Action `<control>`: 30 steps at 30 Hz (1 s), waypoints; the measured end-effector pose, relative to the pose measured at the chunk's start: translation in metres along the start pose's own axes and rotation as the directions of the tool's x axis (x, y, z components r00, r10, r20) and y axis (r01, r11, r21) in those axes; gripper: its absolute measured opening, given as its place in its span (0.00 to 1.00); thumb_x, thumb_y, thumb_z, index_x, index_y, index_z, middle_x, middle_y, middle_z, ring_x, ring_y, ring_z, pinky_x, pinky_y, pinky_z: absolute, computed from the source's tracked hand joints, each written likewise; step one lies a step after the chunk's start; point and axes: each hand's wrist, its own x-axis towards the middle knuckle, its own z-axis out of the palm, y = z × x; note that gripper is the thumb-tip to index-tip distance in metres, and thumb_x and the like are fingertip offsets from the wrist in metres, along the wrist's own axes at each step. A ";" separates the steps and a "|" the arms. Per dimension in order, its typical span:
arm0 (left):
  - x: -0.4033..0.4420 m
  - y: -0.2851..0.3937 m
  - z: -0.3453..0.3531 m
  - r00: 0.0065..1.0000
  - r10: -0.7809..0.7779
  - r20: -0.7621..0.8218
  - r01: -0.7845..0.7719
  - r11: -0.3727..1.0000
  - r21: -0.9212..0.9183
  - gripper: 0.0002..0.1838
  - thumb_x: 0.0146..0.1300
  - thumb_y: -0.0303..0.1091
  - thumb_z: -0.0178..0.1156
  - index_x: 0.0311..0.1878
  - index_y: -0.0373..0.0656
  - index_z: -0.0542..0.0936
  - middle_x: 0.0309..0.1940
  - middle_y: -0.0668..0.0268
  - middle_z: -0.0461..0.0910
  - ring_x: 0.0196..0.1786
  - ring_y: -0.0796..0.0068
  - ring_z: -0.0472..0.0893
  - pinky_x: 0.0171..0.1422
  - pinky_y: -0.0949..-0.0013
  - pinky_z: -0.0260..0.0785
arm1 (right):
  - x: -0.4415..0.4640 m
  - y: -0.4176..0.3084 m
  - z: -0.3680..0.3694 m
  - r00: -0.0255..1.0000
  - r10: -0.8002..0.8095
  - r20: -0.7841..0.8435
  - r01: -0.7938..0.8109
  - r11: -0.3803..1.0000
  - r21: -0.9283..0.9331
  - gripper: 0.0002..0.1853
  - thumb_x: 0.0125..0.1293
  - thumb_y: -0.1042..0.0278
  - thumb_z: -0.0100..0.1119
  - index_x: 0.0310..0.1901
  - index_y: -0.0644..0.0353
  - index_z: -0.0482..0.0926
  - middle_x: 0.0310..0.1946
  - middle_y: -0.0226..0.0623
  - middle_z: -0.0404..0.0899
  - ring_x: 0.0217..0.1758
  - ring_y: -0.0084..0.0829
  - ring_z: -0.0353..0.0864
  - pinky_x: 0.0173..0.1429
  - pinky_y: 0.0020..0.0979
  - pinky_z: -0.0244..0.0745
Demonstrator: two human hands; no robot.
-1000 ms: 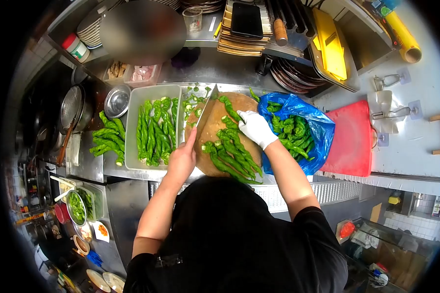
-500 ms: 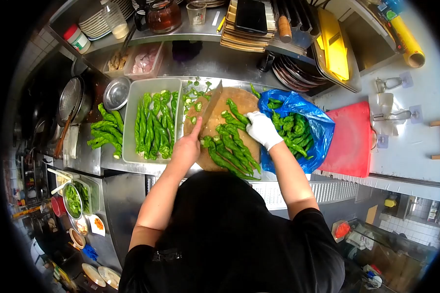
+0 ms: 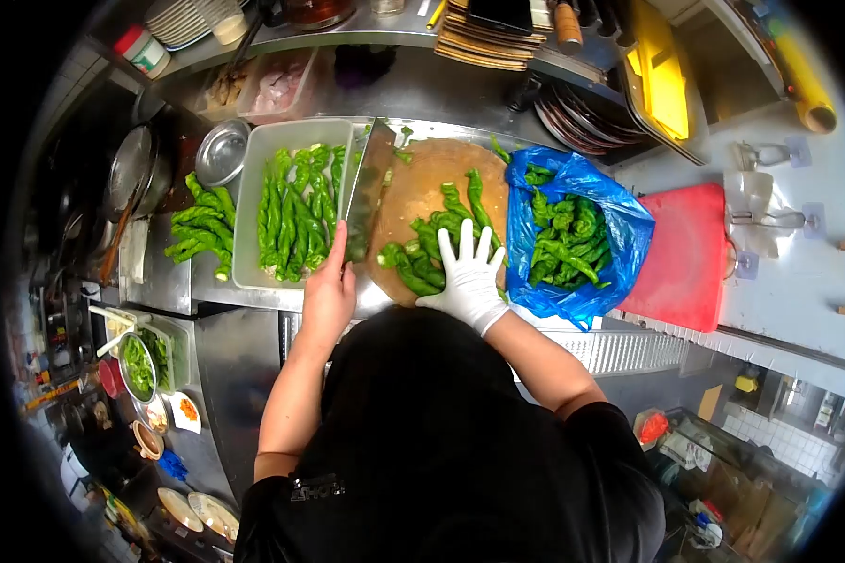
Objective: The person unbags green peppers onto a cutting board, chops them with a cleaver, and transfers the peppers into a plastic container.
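My bare left hand [image 3: 328,296] is closed round the handle of a cleaver [image 3: 371,178], whose broad blade stands between the plastic tub and the round chopping board [image 3: 427,169]. My right hand [image 3: 469,283], in a white glove, lies with fingers spread over long green peppers [image 3: 422,270] on the board, covering part of them. Two more peppers [image 3: 475,199] stick out beyond its fingertips. Left of the cleaver, the translucent tub [image 3: 242,235] holds a row of green peppers [image 3: 291,220]. A blue plastic bag [image 3: 629,249] full of green peppers [image 3: 573,235] sits open at the board's right.
More green peppers [image 3: 202,230] lie left of the tub, near a metal bowl [image 3: 222,153]. A red cutting board [image 3: 676,253] is beyond the bag. Along the back runs a shelf with stacked trays [image 3: 486,42], knives and a yellow slicer [image 3: 662,84].
My left hand has moved left with the cleaver, off the board to beside the tub. My right hand has come down and left, and opened flat over the peppers.
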 end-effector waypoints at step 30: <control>-0.047 -0.084 -0.100 0.825 -0.390 -0.410 0.257 0.904 -0.343 0.42 0.81 0.21 0.56 0.91 0.61 0.56 0.21 0.74 0.71 0.19 0.85 0.67 0.23 0.73 0.63 | 0.053 0.067 -0.023 0.901 0.311 -0.302 -0.180 0.902 0.392 0.66 0.57 0.61 0.77 0.89 0.59 0.40 0.59 0.66 0.82 0.59 0.63 0.86 0.65 0.49 0.82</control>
